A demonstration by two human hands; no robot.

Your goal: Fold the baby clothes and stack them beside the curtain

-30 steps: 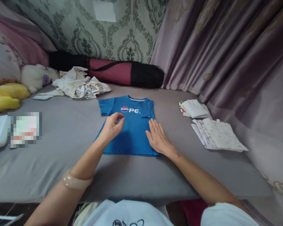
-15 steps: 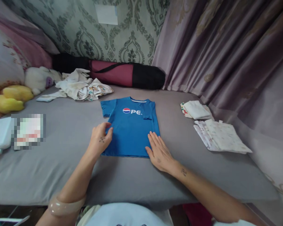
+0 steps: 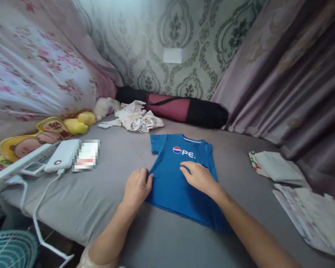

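Note:
A blue T-shirt [image 3: 173, 186] with a round logo and white letters lies front up on the grey sheet, its neckline away from me. Its left sleeve spreads outward; the right side is folded inward, partly behind my hand. My left hand [image 3: 137, 187] rests at the shirt's left edge near the hem, thumb and fingers apart, holding nothing that I can see. Over the right half of the shirt, just below the letters, is my right hand [image 3: 199, 176], fingers slightly bent and apart, with nothing in it.
Crumpled white clothes [image 3: 135, 117] lie at the back, before a maroon and black bag [image 3: 170, 108]. Folded cloths [image 3: 281, 167] sit at the right. On the left are a white power bank [image 3: 63, 154], a power strip [image 3: 22, 163], cables and plush toys [image 3: 78, 124].
The view has turned left. My right hand has moved from the shirt's lower right edge up and inward over its front. My left hand stays by the left edge.

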